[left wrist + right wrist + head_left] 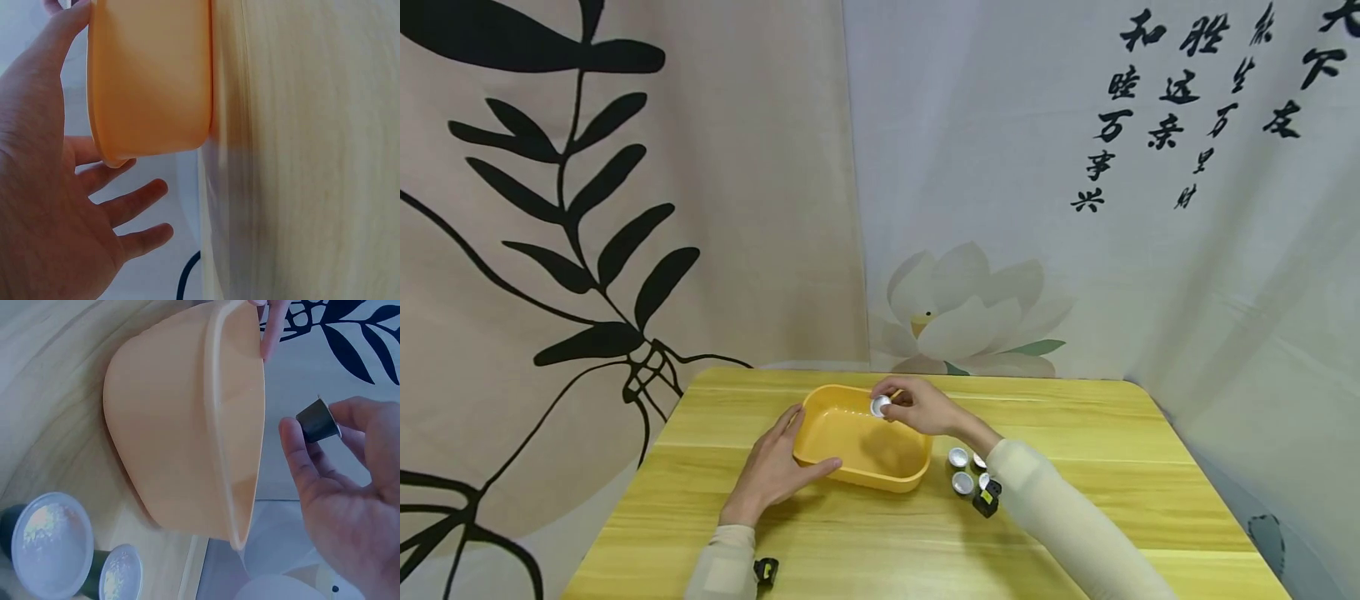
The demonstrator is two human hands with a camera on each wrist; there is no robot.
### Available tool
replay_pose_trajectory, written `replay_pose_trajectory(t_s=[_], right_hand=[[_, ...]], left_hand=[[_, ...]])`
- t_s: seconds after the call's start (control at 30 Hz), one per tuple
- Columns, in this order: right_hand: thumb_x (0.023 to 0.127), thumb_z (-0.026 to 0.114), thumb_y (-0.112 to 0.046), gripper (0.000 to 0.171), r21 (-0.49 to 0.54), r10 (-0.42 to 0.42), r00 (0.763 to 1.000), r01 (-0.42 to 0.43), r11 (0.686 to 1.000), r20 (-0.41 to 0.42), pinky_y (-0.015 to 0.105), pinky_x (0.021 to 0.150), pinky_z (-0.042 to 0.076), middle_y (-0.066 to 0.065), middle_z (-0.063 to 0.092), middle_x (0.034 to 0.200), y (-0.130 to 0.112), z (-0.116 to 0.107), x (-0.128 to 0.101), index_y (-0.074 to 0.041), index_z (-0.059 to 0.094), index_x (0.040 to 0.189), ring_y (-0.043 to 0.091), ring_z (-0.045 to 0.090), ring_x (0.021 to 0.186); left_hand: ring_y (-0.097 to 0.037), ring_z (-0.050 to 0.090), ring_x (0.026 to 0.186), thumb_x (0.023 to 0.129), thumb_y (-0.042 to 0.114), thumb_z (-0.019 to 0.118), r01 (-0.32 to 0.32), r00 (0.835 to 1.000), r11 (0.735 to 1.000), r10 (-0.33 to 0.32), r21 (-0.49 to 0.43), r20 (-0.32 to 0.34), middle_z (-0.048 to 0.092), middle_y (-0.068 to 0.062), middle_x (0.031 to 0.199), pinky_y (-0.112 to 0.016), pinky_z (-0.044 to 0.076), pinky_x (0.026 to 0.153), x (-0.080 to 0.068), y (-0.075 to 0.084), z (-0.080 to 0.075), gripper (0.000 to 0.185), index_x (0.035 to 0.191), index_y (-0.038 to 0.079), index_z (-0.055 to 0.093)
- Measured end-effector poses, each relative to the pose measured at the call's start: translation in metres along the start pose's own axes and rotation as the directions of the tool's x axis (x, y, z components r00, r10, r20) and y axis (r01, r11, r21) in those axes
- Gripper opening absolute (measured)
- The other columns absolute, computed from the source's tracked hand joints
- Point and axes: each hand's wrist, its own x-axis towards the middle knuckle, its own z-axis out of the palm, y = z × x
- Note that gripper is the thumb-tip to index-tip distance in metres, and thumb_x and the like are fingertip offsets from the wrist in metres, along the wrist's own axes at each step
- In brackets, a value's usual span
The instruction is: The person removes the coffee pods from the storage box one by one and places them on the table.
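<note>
My right hand (921,407) pinches a coffee capsule (317,421) above the far right part of a yellow plastic basin (880,481). The capsule has a dark body and a pale, silvery lid, and it is clear of the rim in the right wrist view. At the basin's left end, my left hand (775,471) rests against the rim. Its thumb lies along the front edge, and its other fingers are spread and fairly straight. More capsules (962,482) with silvery lids stand on the table right of the basin, partly hidden by the right sleeve.
The wood-grain table (850,550) carries the basin and capsules. Behind it hang cloth backdrops (760,208) with dark leaves, a pale lotus and black characters. A small black device (987,498) is at the right wrist, another black device (766,572) at the left.
</note>
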Motion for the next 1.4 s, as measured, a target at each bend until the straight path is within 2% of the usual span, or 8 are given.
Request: replay_pose_trajectory(t_s=[0.03, 0.17, 0.27, 0.47, 0.67, 1.07, 1.3, 1.4], right_hand=[[0.111, 0.067, -0.005, 0.033, 0.008, 0.004, 1.000, -0.004, 1.000, -0.002, 0.051, 0.096, 0.071, 0.024, 0.074, 0.133, 0.000, -0.002, -0.002, 0.004, 0.069, 0.142, 0.046, 0.081, 0.111], [0.108, 0.072, -0.007, 0.036, 0.040, 0.011, 1.000, -0.010, 0.999, -0.011, 0.031, 0.098, 0.069, 0.024, 0.072, 0.136, 0.000, -0.007, -0.008, 0.006, 0.069, 0.142, 0.034, 0.081, 0.117], [0.107, 0.075, -0.004, 0.038, 0.070, 0.007, 1.000, -0.006, 0.998, -0.009, 0.024, 0.101, 0.066, 0.026, 0.070, 0.139, 0.000, -0.011, -0.013, 0.007, 0.068, 0.143, 0.029, 0.080, 0.122], [0.107, 0.076, -0.004, 0.040, 0.076, 0.005, 1.000, -0.003, 0.997, -0.025, 0.026, 0.104, 0.067, 0.025, 0.069, 0.141, 0.002, -0.017, -0.025, 0.007, 0.067, 0.144, 0.035, 0.079, 0.126], [0.106, 0.077, -0.006, 0.045, 0.111, 0.038, 0.998, -0.032, 0.993, -0.054, 0.026, 0.102, 0.067, 0.024, 0.071, 0.136, 0.000, -0.022, -0.040, 0.006, 0.064, 0.148, 0.038, 0.079, 0.126], [0.104, 0.084, -0.014, 0.039, 0.141, 0.077, 0.990, -0.061, 0.988, -0.117, 0.027, 0.097, 0.069, 0.019, 0.074, 0.131, -0.005, -0.029, -0.074, -0.005, 0.071, 0.140, 0.018, 0.081, 0.111], [0.104, 0.085, -0.017, 0.037, 0.116, 0.084, 0.983, -0.065, 0.991, -0.166, 0.030, 0.095, 0.070, 0.018, 0.075, 0.134, -0.002, -0.036, -0.099, -0.010, 0.074, 0.138, 0.021, 0.082, 0.115], [0.104, 0.085, -0.020, 0.036, 0.070, 0.098, 0.974, -0.085, 0.994, -0.202, 0.030, 0.095, 0.070, 0.014, 0.077, 0.133, 0.000, -0.040, -0.110, -0.013, 0.075, 0.137, 0.018, 0.081, 0.114]], left_hand=[[-0.054, 0.040, 0.166, 0.090, 0.084, 0.076, 0.001, 1.000, 1.000, -0.001, 0.002, 0.000, 0.026, -0.017, 0.189, -0.071, 0.041, 0.132, 0.000, 0.000, 0.000, 0.129, 0.178, 0.003, 0.029], [-0.054, 0.038, 0.167, 0.090, 0.084, 0.076, 0.004, 1.000, 1.000, -0.004, 0.005, 0.002, 0.026, -0.017, 0.189, -0.071, 0.040, 0.133, 0.001, 0.002, 0.000, 0.130, 0.179, 0.003, 0.028], [-0.054, 0.038, 0.167, 0.090, 0.084, 0.077, 0.006, 1.000, 1.000, -0.006, 0.001, 0.003, 0.025, -0.017, 0.189, -0.071, 0.040, 0.134, 0.001, 0.003, 0.000, 0.130, 0.179, 0.003, 0.028], [-0.056, 0.038, 0.167, 0.090, 0.085, 0.075, 0.007, 1.000, 1.000, -0.007, 0.002, 0.004, 0.024, -0.017, 0.189, -0.073, 0.040, 0.132, 0.002, 0.003, 0.001, 0.130, 0.179, 0.003, 0.028], [-0.056, 0.037, 0.167, 0.090, 0.085, 0.075, 0.012, 1.000, 1.000, -0.012, 0.006, 0.011, 0.022, -0.017, 0.190, -0.074, 0.040, 0.132, 0.001, 0.002, 0.001, 0.130, 0.179, 0.003, 0.026], [-0.056, 0.036, 0.167, 0.091, 0.086, 0.074, 0.004, 1.000, 1.000, -0.004, -0.003, 0.008, 0.022, -0.017, 0.190, -0.074, 0.041, 0.131, 0.001, 0.003, 0.001, 0.130, 0.179, 0.004, 0.026], [-0.057, 0.036, 0.167, 0.091, 0.085, 0.075, 0.002, 1.000, 1.000, -0.002, -0.009, 0.007, 0.022, -0.017, 0.190, -0.076, 0.041, 0.130, 0.000, 0.004, 0.003, 0.129, 0.179, 0.003, 0.026], [-0.057, 0.036, 0.167, 0.091, 0.085, 0.075, 0.004, 1.000, 1.000, -0.004, -0.010, 0.000, 0.022, -0.018, 0.190, -0.076, 0.041, 0.130, 0.000, 0.003, 0.003, 0.130, 0.179, 0.003, 0.027]])
